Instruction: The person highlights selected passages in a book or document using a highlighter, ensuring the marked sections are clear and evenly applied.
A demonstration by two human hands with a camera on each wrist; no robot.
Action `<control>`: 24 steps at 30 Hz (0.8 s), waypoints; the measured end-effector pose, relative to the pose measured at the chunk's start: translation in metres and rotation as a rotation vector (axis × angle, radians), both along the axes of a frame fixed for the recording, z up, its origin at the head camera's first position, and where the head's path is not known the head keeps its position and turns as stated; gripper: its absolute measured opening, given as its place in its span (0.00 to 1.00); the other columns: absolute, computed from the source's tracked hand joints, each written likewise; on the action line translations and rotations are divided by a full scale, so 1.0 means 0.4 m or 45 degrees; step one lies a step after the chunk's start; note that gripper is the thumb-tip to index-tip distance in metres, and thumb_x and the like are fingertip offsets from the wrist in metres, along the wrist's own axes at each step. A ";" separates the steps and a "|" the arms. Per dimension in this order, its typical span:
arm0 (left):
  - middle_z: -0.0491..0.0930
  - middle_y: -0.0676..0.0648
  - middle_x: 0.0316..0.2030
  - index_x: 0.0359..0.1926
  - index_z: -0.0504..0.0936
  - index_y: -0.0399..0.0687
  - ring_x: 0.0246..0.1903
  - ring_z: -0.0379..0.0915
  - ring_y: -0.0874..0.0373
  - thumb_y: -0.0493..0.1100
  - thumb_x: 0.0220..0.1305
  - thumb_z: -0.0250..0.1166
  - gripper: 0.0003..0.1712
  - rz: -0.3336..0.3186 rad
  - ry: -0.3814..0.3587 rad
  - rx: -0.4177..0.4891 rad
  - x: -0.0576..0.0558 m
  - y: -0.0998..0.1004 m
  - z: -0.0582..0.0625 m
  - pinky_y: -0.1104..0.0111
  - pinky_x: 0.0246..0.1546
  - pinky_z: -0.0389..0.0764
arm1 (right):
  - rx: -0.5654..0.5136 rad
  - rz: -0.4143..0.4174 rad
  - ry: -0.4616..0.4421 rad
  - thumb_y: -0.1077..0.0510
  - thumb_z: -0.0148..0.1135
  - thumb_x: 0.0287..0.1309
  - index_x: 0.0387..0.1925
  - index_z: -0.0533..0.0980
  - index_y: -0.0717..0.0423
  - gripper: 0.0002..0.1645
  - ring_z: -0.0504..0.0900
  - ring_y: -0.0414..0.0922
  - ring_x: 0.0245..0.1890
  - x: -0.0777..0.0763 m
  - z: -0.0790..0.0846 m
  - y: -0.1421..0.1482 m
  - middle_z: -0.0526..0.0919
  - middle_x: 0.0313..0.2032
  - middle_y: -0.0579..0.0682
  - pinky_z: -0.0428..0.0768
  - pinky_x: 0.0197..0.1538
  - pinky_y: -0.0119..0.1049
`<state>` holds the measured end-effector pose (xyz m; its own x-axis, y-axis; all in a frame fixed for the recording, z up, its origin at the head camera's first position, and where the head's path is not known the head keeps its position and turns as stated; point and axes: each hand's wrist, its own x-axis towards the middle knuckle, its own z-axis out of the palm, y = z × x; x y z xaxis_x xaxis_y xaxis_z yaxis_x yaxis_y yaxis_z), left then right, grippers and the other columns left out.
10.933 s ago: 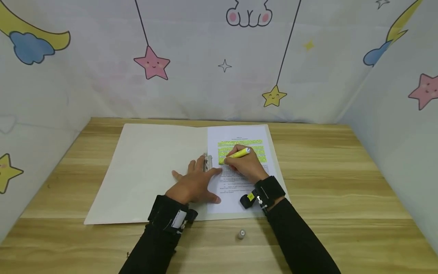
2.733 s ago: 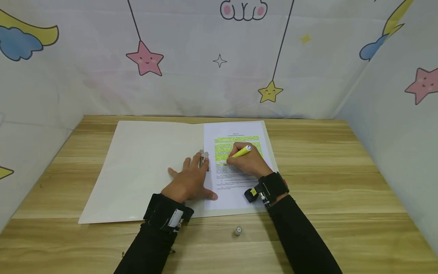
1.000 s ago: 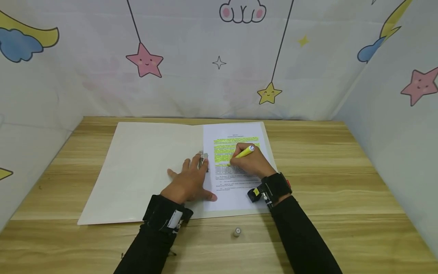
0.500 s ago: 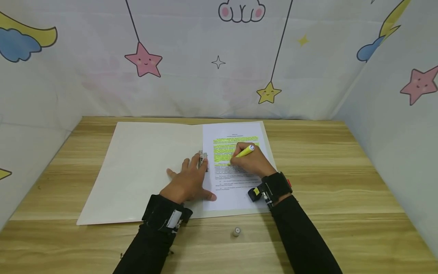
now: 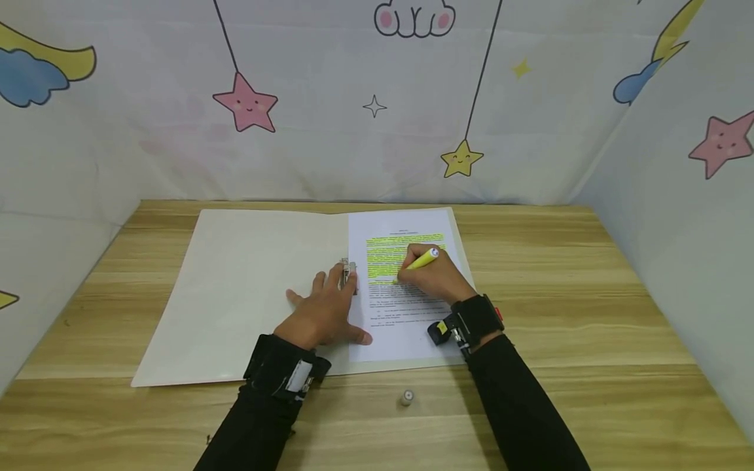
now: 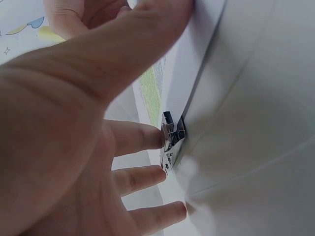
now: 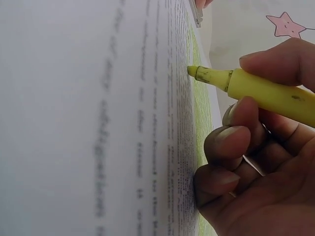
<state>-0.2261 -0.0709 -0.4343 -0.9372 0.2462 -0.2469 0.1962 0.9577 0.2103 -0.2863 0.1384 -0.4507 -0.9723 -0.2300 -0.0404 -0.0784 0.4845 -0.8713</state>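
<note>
My right hand (image 5: 432, 275) pinches a yellow highlighter (image 7: 266, 91) between thumb and fingers, its chisel tip on the text of a printed sheet (image 5: 406, 343). The upper lines of that sheet are coloured yellow-green. Spread flat, my left hand (image 5: 324, 313) rests over the fold of an open white folder (image 5: 253, 275), its thumb on the sheet's lower left part. In the left wrist view its fingers lie beside the folder's metal clip (image 6: 172, 140), which sits at the sheet's left edge.
A small grey cap (image 5: 407, 397) stands on the wooden table (image 5: 559, 314) in front of the folder. White walls (image 5: 330, 157) printed with stars and clouds close off the back and both sides. Black camera straps (image 5: 478, 320) wrap both wrists.
Over the frames the highlighter has moved from the end of the marked block down to the following paragraph, and slightly right along its line. The left hand stays spread on the folder.
</note>
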 end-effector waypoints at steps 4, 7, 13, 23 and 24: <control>0.47 0.38 0.77 0.76 0.56 0.46 0.70 0.52 0.35 0.65 0.39 0.80 0.68 -0.002 -0.003 0.003 -0.001 -0.001 -0.002 0.18 0.55 0.53 | 0.003 -0.002 0.007 0.65 0.69 0.48 0.21 0.74 0.55 0.10 0.74 0.45 0.24 -0.002 -0.001 0.002 0.78 0.27 0.50 0.67 0.25 0.32; 0.47 0.39 0.77 0.76 0.56 0.46 0.70 0.51 0.35 0.65 0.39 0.80 0.68 -0.003 -0.004 0.004 -0.001 -0.002 -0.002 0.18 0.55 0.53 | 0.003 0.001 0.008 0.65 0.69 0.48 0.21 0.74 0.55 0.10 0.75 0.45 0.25 -0.003 -0.002 0.003 0.78 0.27 0.50 0.67 0.25 0.32; 0.47 0.38 0.77 0.77 0.56 0.47 0.70 0.51 0.35 0.64 0.39 0.81 0.68 0.003 -0.005 0.005 -0.001 -0.002 -0.001 0.18 0.55 0.52 | 0.029 -0.007 0.012 0.64 0.68 0.47 0.20 0.74 0.55 0.09 0.75 0.45 0.25 -0.003 -0.001 0.005 0.79 0.27 0.50 0.66 0.25 0.33; 0.47 0.38 0.77 0.77 0.56 0.47 0.70 0.52 0.35 0.64 0.39 0.81 0.68 0.002 -0.005 0.004 -0.001 0.000 0.001 0.18 0.55 0.52 | 0.047 -0.014 0.011 0.65 0.68 0.46 0.20 0.74 0.54 0.09 0.75 0.45 0.26 -0.003 0.004 0.010 0.79 0.28 0.50 0.67 0.27 0.33; 0.47 0.38 0.77 0.76 0.56 0.46 0.70 0.52 0.35 0.64 0.39 0.81 0.68 0.002 -0.004 0.004 -0.001 0.000 0.002 0.18 0.55 0.53 | 0.048 -0.013 0.011 0.64 0.68 0.46 0.20 0.75 0.54 0.09 0.75 0.45 0.26 -0.003 0.004 0.011 0.79 0.28 0.50 0.67 0.27 0.33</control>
